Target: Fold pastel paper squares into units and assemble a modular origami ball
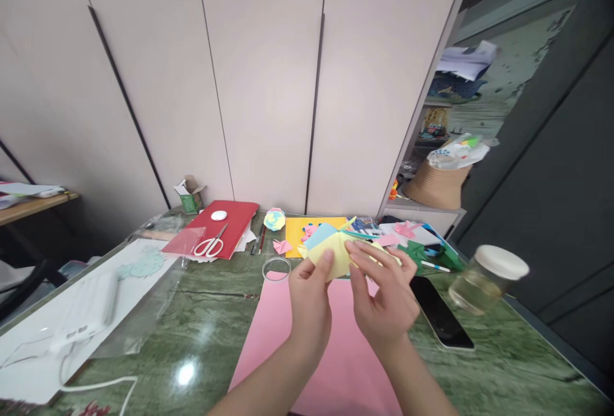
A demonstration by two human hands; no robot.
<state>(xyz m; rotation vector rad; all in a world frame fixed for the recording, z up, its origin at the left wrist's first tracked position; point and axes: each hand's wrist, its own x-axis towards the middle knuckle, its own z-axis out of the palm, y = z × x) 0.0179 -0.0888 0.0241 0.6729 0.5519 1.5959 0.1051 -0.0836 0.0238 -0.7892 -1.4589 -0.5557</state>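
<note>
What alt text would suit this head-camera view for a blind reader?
Two bare hands, left hand and right hand, pinch a folded yellow paper piece above a pink paper sheet on a green marble table; white-handled scissors lie left.

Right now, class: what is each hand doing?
Left hand: closed on the yellow paper, thumb on top.
Right hand: pinching the same yellow paper with its fingertips.

White-handled scissors (pixel 210 246) lie on a red folder (pixel 225 226); perhaps a phone (pixel 440 320) right.
</note>
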